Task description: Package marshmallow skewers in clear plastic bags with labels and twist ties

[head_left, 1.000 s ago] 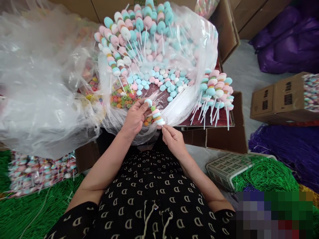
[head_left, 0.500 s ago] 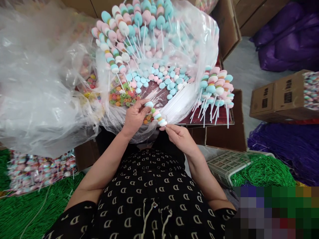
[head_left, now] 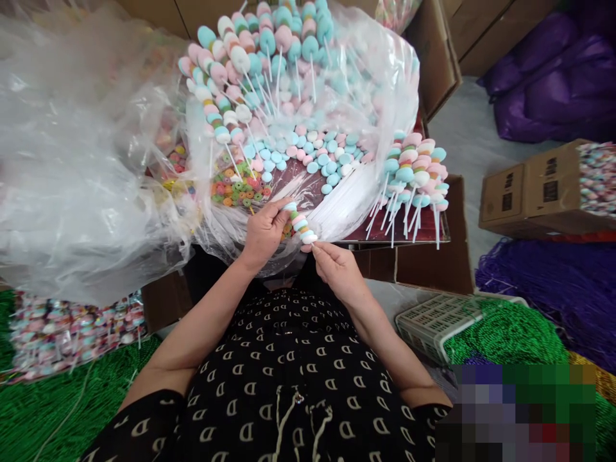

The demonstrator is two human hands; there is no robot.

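Observation:
Between my hands is a candy skewer (head_left: 299,222), with blue, green, pink, orange and white pieces threaded on a white stick. My left hand (head_left: 264,232) pinches the blue piece at its upper end. Lower down, my right hand (head_left: 338,266) grips the stick just below the white piece. Behind them lie loose pastel marshmallow-like discs (head_left: 331,168) and small colourful gummy rings (head_left: 239,186). A fan of bare white sticks (head_left: 344,204) lies to the right of the skewer.
Finished-looking candy skewers (head_left: 416,170) stand in a bunch at the table's right edge; more candy skewers (head_left: 269,42) pile at the back. Clear plastic sheeting (head_left: 86,160) covers the left. Cardboard boxes (head_left: 543,192), a basket (head_left: 428,324) and green strands (head_left: 96,398) are around.
The top blue piece has come down against the green one, closing the gap on the stick. My left hand has moved slightly right, my right hand slightly left.

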